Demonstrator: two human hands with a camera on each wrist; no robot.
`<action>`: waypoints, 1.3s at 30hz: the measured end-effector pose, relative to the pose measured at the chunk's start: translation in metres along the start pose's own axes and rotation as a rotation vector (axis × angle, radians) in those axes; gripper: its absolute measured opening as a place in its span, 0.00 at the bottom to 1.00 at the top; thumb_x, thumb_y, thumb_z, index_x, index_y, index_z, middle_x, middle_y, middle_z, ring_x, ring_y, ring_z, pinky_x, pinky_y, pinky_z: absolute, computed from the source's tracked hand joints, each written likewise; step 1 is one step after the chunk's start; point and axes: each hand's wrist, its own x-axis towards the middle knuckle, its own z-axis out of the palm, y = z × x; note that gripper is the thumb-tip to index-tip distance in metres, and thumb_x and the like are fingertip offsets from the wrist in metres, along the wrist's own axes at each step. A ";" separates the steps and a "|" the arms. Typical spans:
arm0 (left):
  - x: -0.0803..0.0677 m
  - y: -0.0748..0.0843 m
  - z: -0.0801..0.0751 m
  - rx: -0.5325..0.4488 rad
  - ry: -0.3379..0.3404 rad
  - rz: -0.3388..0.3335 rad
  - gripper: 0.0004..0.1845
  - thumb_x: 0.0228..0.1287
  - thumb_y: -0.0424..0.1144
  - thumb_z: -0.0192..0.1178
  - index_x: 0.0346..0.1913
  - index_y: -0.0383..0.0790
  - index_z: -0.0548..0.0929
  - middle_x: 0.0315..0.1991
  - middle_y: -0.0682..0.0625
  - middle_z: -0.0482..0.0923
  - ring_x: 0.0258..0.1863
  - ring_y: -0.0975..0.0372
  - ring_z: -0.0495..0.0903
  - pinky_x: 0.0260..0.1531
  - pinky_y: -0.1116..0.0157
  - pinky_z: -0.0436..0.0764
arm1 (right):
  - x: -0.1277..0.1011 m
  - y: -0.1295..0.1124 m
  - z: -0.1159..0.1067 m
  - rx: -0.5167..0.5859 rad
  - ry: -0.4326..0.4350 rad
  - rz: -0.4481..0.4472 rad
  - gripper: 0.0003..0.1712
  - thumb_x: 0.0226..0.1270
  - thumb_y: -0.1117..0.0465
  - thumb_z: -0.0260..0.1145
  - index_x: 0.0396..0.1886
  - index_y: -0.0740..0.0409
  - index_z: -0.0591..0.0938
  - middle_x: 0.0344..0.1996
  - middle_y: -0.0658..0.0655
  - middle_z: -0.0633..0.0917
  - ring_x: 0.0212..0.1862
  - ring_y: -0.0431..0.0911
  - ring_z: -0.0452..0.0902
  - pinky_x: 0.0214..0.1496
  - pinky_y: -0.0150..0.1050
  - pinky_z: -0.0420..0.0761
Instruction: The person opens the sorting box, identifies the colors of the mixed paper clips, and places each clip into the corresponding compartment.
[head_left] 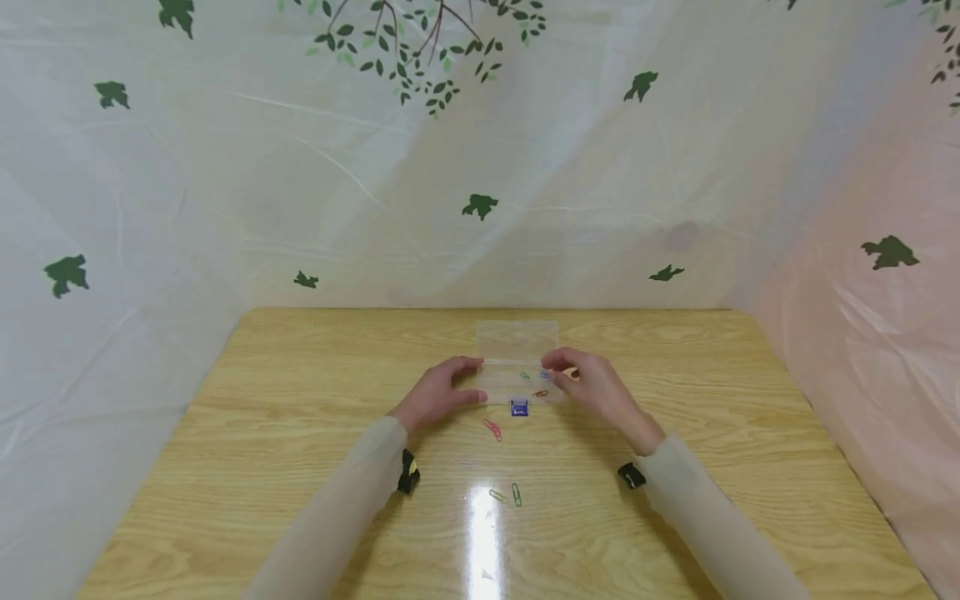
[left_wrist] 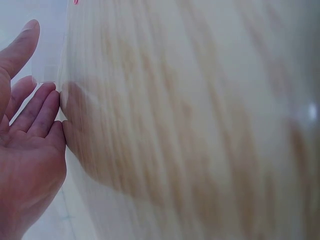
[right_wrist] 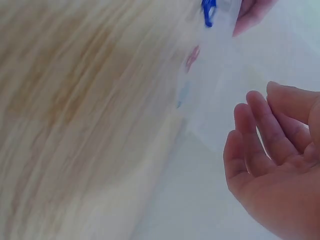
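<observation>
— How do the person's arms lie?
— Both sleeved forearms reach toward the far side, converging.
— And the hands?
— Left hand (head_left: pixel 437 395) and right hand (head_left: pixel 597 389) lie near each other, fingers loosely extended, palms facing inward.

Bright even light, table (head_left: pixel 300 500) glare, blurred wrist views

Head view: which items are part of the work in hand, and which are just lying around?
In hand:
clear plastic box, lid open
left hand at its left end
right hand at its right end
paper clips inside

Lying about:
pink paper clip
green paper clips
wooden table
</observation>
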 end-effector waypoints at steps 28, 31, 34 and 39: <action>-0.008 0.003 0.006 -0.026 0.017 -0.011 0.34 0.66 0.47 0.73 0.73 0.47 0.75 0.73 0.48 0.72 0.75 0.51 0.66 0.76 0.51 0.61 | -0.043 -0.034 0.014 0.101 -0.244 -0.136 0.18 0.72 0.68 0.68 0.60 0.61 0.83 0.55 0.55 0.87 0.58 0.53 0.82 0.57 0.53 0.83; -0.009 0.004 0.006 -0.028 0.020 -0.014 0.34 0.66 0.46 0.73 0.73 0.47 0.75 0.72 0.48 0.72 0.75 0.52 0.66 0.76 0.51 0.62 | -0.046 -0.034 0.017 0.105 -0.279 -0.149 0.19 0.72 0.67 0.69 0.60 0.61 0.82 0.55 0.55 0.87 0.58 0.53 0.82 0.57 0.53 0.84; -0.009 0.004 0.007 -0.028 0.020 -0.023 0.34 0.66 0.47 0.73 0.73 0.48 0.75 0.73 0.49 0.72 0.75 0.52 0.65 0.76 0.52 0.61 | -0.048 -0.034 0.019 0.107 -0.300 -0.173 0.18 0.71 0.67 0.70 0.59 0.61 0.83 0.55 0.55 0.87 0.58 0.52 0.82 0.56 0.51 0.85; -0.009 0.003 0.007 -0.024 0.018 -0.021 0.34 0.66 0.47 0.73 0.73 0.48 0.74 0.73 0.48 0.71 0.75 0.52 0.65 0.76 0.51 0.61 | -0.051 -0.034 0.023 0.113 -0.325 -0.190 0.18 0.70 0.67 0.71 0.58 0.61 0.83 0.55 0.54 0.86 0.57 0.51 0.82 0.56 0.49 0.85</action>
